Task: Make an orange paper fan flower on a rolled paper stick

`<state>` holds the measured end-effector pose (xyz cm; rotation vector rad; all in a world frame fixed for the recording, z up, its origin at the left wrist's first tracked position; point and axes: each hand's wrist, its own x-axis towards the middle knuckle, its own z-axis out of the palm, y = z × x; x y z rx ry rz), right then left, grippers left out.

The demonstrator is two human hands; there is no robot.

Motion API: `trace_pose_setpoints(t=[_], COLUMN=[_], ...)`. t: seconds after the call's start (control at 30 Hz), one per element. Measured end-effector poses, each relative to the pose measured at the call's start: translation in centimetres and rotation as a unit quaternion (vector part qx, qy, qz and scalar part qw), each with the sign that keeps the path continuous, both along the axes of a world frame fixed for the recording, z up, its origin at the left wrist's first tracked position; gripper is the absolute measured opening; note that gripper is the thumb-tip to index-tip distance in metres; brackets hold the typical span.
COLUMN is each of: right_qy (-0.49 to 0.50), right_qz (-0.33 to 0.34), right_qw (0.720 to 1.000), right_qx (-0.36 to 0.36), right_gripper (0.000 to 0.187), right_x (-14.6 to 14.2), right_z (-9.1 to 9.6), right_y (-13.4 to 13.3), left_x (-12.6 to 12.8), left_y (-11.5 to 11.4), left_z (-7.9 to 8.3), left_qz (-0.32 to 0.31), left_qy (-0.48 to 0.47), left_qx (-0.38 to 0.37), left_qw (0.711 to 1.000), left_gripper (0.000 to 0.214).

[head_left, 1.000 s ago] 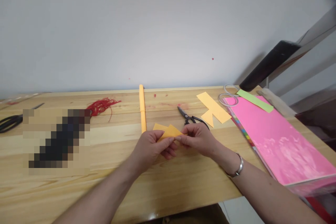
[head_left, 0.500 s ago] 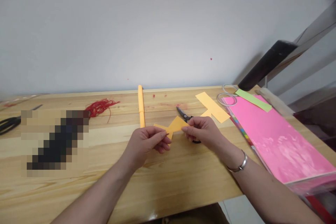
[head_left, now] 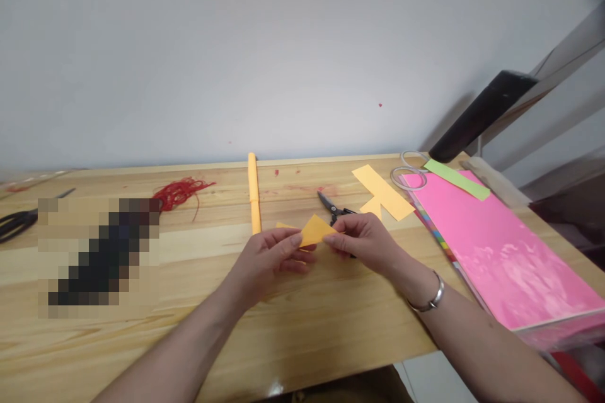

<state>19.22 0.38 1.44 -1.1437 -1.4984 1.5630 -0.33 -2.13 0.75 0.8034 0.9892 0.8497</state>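
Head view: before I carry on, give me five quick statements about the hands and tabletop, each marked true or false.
1. The left hand and right hand both hold orange paper. True.
2. A silver bracelet circles the left wrist. False: the silver bracelet is on the right wrist.
3. The green paper strip overlaps the pink paper. True.
4. Red threads lie right of the orange pen-like stick. False: they lie left.
5. Black scissors are partly hidden behind the right hand. True.

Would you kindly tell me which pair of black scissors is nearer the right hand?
The middle pair, partly hidden by the right hand; the other pair lies at the picture's left edge.
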Motion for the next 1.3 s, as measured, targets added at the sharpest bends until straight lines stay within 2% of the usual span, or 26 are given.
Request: trace_pose_setpoints(t=[0.17,0.47,0.83,0.93,1.03,1.2,1.3], right_qy=[-0.022,-0.03,-0.031,0.008,0.03,-0.035,-0.067], right_qz=[0.037,0.054,-0.041,-0.048,-0.01,0.011,0.005], right_qw=[0.999,0.998,0.998,0.997,0.995,0.988,0.986], right_qx=[0.02,0.006,0.024,0.055,0.096,0.15,0.154], right_gripper=[0.031,0.032,0.025,0.021,0.018,0.004,0.005], right_x=[-0.5,-0.7,-0.2,-0.3,-0.6,-0.9,-0.9], right_z=[-0.6,-0.8,-0.4,-0.6,-0.9,-1.3,-1.4], right_y=[-0.3,-0.4,0.1,0.0,-0.3,-0.6,-0.6], left_x=[0.5,0.5,0.4,0.5,0.5,0.5,0.6], left_y=[-0.4,-0.4,-0.2,-0.2,-0.2,-0.3,-0.4], left_z=[-0.3,-0.3,0.4,0.5,0.3,0.1,0.1], left_qz=[-0.051,-0.025,0.006,0.004,-0.004,-0.018,-0.021], left_qy=[0.049,0.091,0.145,0.156,0.159,0.161,0.164], left_qx=[0.007,0.033,0.049,0.053,0.062,0.065,0.067], left_qw=[0.997,0.995,0.988,0.986,0.985,0.985,0.984], left_gripper=[0.023,0.018,0.018,0.018,0.018,0.019,0.019])
